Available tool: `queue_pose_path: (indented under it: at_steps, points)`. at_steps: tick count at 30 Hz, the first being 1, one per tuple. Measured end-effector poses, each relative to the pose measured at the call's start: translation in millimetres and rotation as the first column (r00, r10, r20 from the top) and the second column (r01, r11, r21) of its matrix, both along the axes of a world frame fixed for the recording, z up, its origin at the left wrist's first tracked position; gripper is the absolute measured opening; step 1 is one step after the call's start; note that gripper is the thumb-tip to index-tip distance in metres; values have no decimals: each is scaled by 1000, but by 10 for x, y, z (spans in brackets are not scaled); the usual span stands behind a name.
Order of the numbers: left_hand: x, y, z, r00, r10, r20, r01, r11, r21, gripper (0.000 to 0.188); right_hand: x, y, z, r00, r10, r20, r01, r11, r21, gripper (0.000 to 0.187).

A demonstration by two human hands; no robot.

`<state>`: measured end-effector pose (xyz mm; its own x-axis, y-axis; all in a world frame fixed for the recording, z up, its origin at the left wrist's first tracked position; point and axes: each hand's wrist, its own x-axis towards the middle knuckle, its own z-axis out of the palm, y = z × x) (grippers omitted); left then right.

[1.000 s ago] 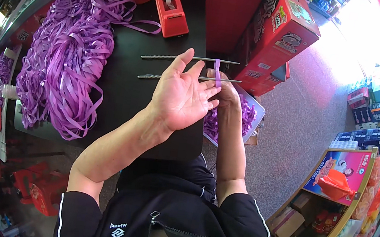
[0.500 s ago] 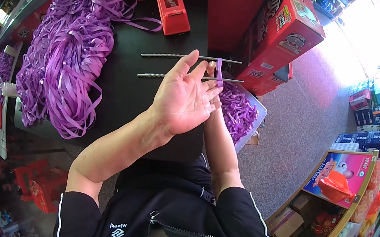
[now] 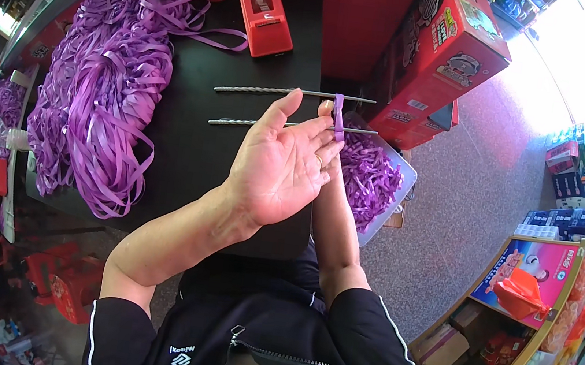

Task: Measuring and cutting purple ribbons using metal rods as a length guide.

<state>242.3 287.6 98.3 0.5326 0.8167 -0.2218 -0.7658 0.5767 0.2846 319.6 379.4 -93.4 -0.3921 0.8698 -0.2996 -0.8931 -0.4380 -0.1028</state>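
Left hand (image 3: 276, 166) spread, palm up to the viewer, thumb standing well off the fingers; a ring on one finger; forearm rises from lower left, elbow bent. The finger ends reach to the lower part of a narrow purple strip (image 3: 339, 115). Right hand (image 3: 326, 108) mostly masked by the left; forearm comes up from the lower right, a digit tip showing above the left fingers, just beside the strip. Cannot tell whether the right hand pinches anything. Containers: a pale plastic bin (image 3: 402, 189) below the table edge, right of the wrists, filled with short purple ribbon pieces (image 3: 366, 181); a tall red printed carton (image 3: 447, 48) beyond it, contents unseen; a gold-edged display case (image 3: 562, 314) at far right, holding boxes and red packets. Strip position: spans two slim metal rods (image 3: 249, 90), near their right ends, directly at the fingertips of the left hand. Rods roughly parallel, twisted at their left ends, passing over the dark tabletop (image 3: 186, 146) and past its right edge; the left hand covers part of the lower one. Large tangled heap of purple ribbon (image 3: 113, 85) on the table, well left of both hands, one loop trailing right toward a red tape dispenser (image 3: 263, 20) near the back.
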Motion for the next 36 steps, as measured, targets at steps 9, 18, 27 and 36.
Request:
queue_pose_path:
  at_steps: [9, 18, 27, 36]
  points:
    - [152, 24, 104, 984, 14, -175, -12, 1000, 12, 89, -109, -7, -68, 999, -32, -28, 31, 999, -25, 16]
    - [232, -28, 126, 965, 32, -259, -31, 999, 8, 85, -181, 1, -60, 997, -43, -59, 41, 998, -40, 17]
    - [310, -24, 164, 952, 69, -299, -55, 997, 53, 89, -209, -24, -85, 996, -53, -73, 48, 997, -60, 18]
    - [334, 12, 167, 954, 49, -294, -48, 999, 11, 92, -234, -10, -110, 996, -70, -55, 67, 995, -71, 19]
